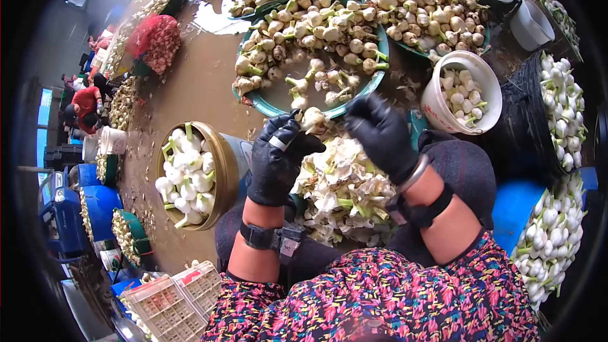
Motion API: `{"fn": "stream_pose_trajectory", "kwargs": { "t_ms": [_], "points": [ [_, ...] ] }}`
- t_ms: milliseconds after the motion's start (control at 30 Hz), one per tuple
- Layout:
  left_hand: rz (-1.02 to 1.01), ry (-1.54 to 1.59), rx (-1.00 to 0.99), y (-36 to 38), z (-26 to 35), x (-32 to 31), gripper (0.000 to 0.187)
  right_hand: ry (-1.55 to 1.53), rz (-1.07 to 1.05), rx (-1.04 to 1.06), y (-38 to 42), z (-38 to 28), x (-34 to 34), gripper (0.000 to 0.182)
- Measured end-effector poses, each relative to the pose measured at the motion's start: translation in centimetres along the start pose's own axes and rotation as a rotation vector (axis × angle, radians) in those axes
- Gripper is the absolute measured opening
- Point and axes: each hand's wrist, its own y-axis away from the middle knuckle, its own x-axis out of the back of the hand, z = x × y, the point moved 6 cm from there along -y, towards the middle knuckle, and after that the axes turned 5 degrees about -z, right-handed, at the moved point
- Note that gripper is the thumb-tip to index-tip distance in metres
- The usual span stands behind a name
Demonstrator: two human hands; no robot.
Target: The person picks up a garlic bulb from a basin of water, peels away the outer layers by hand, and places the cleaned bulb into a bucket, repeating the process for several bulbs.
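Observation:
My left hand (280, 157), in a black glove, is closed on a garlic bulb (313, 121) that shows at its fingertips. My right hand (379, 134), gloved in black too, is a little to the right of the bulb, its fingers bent and blurred; whether it holds anything cannot be made out. Behind both hands lies a green basin (271, 109) with unpeeled garlic bulbs (329, 28). A heap of papery garlic skins (345, 190) sits below the hands, near my lap.
To the left stands a gold-rimmed bucket (223, 180) of white peeled bulbs. On the right are a white bucket (430, 98) with bulbs and a black container (522, 114). A person in red (85, 104) is far left, beside blue tubs (101, 206).

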Motion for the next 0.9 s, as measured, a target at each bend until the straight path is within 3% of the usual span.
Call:
{"fn": "stream_pose_trajectory", "kwargs": {
  "t_ms": [33,133,200,267,333,567,700,733,767,800,867,900],
  "points": [
    [0.014,-0.003,-0.003,-0.1,0.2,-0.3,0.023,-0.082,-0.016,0.029,0.6,-0.3,-1.2,0.015],
    [-0.001,-0.109,-0.153,-0.3,1.8,-0.5,0.019,0.331,0.042,0.298,0.8,-3.6,-1.9,0.020],
    [-0.007,-0.092,-0.328,-0.4,3.0,-0.8,0.018,0.368,0.067,0.203,1.1,-3.2,-2.0,0.019],
    [-0.002,-0.131,-0.337,-0.2,3.4,-1.2,0.021,0.405,0.096,0.101,1.1,-2.6,-1.9,0.019],
    [0.050,1.237,0.349,0.1,0.2,-2.9,0.020,0.433,0.119,0.119,1.1,-2.5,-1.9,0.016],
    [0.015,0.884,0.403,0.5,0.0,-3.4,0.017,0.571,0.090,0.088,1.3,-1.8,-2.1,0.011],
    [0.021,1.168,0.339,0.9,-0.8,-3.6,0.019,0.542,0.162,-0.044,0.2,-0.9,-0.7,0.010],
    [-0.040,0.743,0.197,0.7,0.0,-2.9,0.020,0.597,0.249,0.032,-0.3,-0.5,0.3,0.011],
    [-0.096,0.318,0.056,0.6,0.9,-2.5,0.022,0.585,0.246,-0.060,-0.7,0.7,1.2,0.012],
    [-0.095,0.317,0.055,0.6,0.6,-2.3,0.022,0.575,0.241,-0.151,-1.0,1.4,2.0,0.013],
    [-0.026,1.534,0.391,0.9,-1.7,-3.3,0.024,0.663,0.208,-0.187,-0.8,2.5,2.3,0.015],
    [0.040,1.505,0.431,0.6,-1.0,-2.7,0.025,0.794,0.111,-0.203,-0.4,3.3,1.5,0.011]
  ]
}}
